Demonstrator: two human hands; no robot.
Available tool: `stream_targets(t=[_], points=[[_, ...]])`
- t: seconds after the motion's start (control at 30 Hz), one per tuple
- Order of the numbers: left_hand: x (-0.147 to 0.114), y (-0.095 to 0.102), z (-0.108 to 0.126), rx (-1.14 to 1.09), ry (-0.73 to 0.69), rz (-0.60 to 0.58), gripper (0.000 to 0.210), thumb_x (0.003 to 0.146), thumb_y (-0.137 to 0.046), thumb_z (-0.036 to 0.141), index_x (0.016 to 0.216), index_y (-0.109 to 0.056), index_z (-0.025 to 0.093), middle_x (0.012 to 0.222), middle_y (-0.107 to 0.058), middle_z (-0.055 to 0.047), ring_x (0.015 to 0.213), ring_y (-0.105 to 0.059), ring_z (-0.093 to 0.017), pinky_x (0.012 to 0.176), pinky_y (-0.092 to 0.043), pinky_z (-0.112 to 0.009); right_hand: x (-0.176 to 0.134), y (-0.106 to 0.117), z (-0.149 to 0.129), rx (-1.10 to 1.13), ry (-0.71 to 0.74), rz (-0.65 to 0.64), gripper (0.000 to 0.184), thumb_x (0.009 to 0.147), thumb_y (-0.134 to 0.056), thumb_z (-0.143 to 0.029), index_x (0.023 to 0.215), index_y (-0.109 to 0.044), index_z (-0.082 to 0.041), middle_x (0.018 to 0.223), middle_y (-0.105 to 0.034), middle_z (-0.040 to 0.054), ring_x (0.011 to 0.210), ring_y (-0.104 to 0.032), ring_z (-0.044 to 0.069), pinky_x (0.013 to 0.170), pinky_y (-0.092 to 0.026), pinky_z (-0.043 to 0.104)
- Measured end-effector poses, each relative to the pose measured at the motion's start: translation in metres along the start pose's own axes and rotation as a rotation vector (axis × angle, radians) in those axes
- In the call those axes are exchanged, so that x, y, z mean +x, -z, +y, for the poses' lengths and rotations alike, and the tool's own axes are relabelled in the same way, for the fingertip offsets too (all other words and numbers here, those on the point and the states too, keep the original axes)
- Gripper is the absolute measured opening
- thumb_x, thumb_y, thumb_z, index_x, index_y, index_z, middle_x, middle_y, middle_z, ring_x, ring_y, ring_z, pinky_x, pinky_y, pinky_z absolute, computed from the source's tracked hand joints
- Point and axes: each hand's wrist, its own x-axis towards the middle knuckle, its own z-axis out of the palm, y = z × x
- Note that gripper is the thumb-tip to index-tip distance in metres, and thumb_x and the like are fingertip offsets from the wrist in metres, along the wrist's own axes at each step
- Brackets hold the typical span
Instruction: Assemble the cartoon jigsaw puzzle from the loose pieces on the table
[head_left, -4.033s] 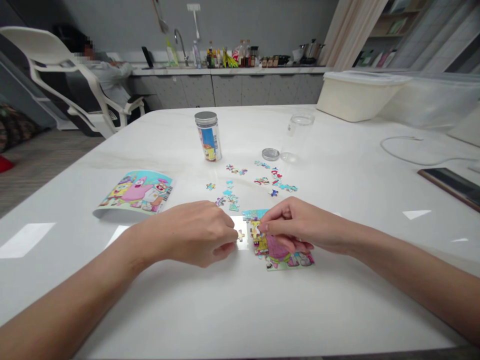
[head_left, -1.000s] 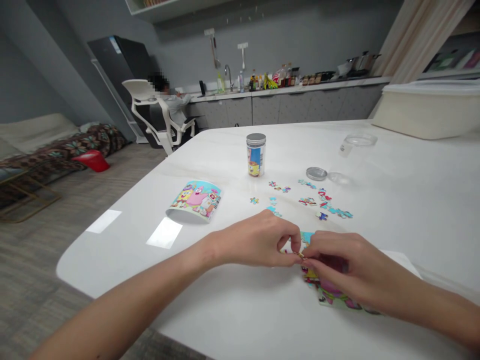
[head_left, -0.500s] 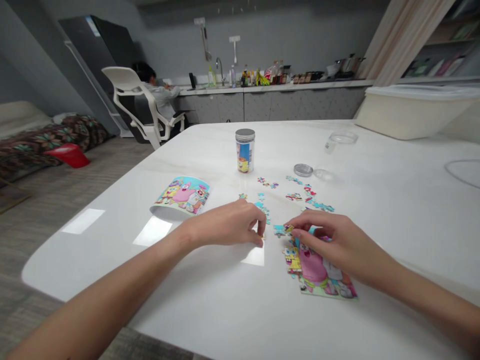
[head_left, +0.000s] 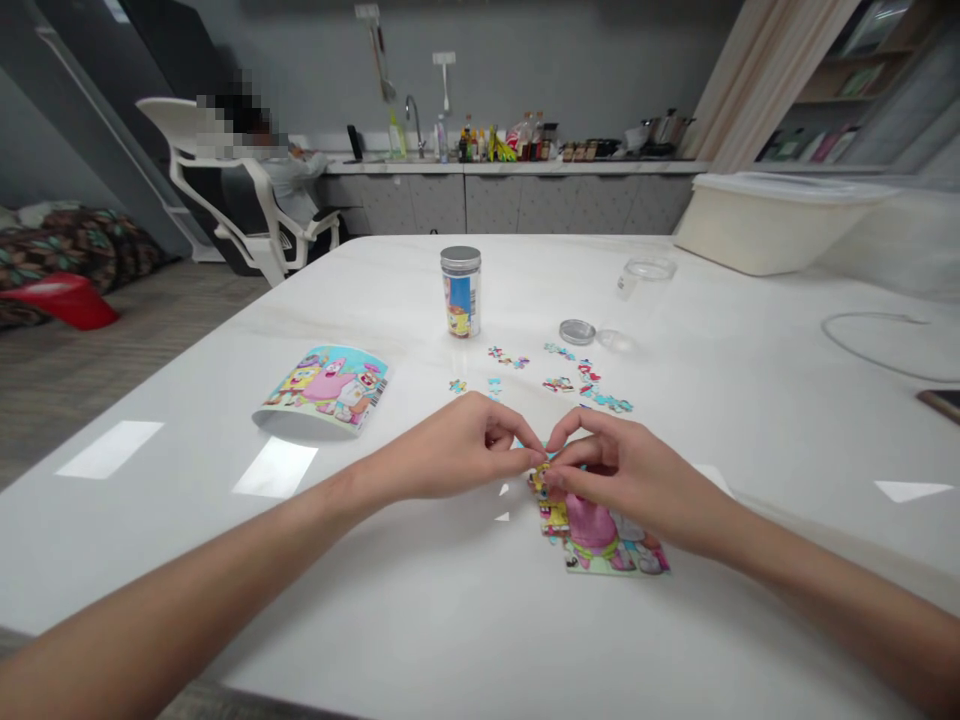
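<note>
Thumb and forefinger of my left hand [head_left: 469,440] are nearly together at the upper left part of the puzzle [head_left: 592,528]; whether a piece is between them, I cannot tell. My right hand [head_left: 628,465] has bent fingers, their tips grouped over the same corner, and there too I cannot tell what is pinched (the fingertips cover exactly the place which I need to see). The puzzle lies flat on the table [head_left: 405,600], partly under the right hand, its left edge uneven.

For this joining I would let one hand do the fitting and the other only press the joined part, so that it does not slide. I judge it better to lower a piece straight from above than to push it sideways, because thin pieces may ride up on each other. If it resists, I would turn it rather than force it.

Beyond the hands lie the loose pieces [head_left: 559,384], spread well for reading their colours. Farther back are the jar [head_left: 460,300], upright, and the clear jar [head_left: 649,270], with the lid [head_left: 577,332] flat between. To the left, the curved print [head_left: 326,388] shows similar figures, so I would compare with it before pressing.
</note>
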Motion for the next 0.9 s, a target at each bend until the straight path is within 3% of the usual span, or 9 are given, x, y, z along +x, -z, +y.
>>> stream_targets(t=[0.17,0.37,0.67,0.9], points=[[0.002,0.005,-0.001,-0.127,0.184,-0.047,0.022,0.082,-0.062,0.034,0.082,-0.071,0.014,0.044,-0.035,0.009,0.036,-0.03,-0.005,0.037,-0.022,-0.021,-0.001,0.007,-0.008,-0.152,0.074,0.059,0.013,0.083,-0.062,-0.03,0.088,-0.055,-0.02,0.078,-0.071,0.0032,0.071,-0.065,0.016,0.061,-0.049,0.028],[0.002,0.004,0.0,-0.149,0.23,-0.041,0.02,0.081,-0.064,0.033,0.079,-0.07,0.014,0.043,-0.037,0.009,0.035,-0.03,-0.005,0.036,-0.022,-0.021,0.001,0.011,-0.004,-0.336,0.181,0.087,0.006,0.084,-0.057,-0.025,0.084,-0.06,-0.02,0.085,-0.067,0.0027,0.068,-0.061,0.013,0.061,-0.049,0.026],[0.002,0.002,0.003,-0.118,0.256,-0.055,0.017,0.079,-0.062,0.03,0.075,-0.067,0.014,0.041,-0.036,0.01,0.035,-0.03,-0.006,0.037,-0.022,-0.021,0.0,0.008,0.001,-0.421,0.196,0.056,0.008,0.084,-0.054,-0.019,0.085,-0.062,-0.02,0.074,-0.065,-0.0007,0.058,-0.055,0.011,0.054,-0.044,0.024],[0.004,-0.008,-0.006,0.068,0.144,-0.002,0.02,0.077,-0.06,0.031,0.071,-0.07,0.014,0.046,-0.036,0.008,0.044,-0.028,-0.006,0.042,-0.022,-0.022,-0.005,0.015,-0.003,-0.65,0.362,-0.062,0.012,0.082,-0.053,-0.014,0.08,-0.063,-0.019,0.068,-0.064,-0.0007,0.059,-0.054,0.012,0.058,-0.041,0.025]])
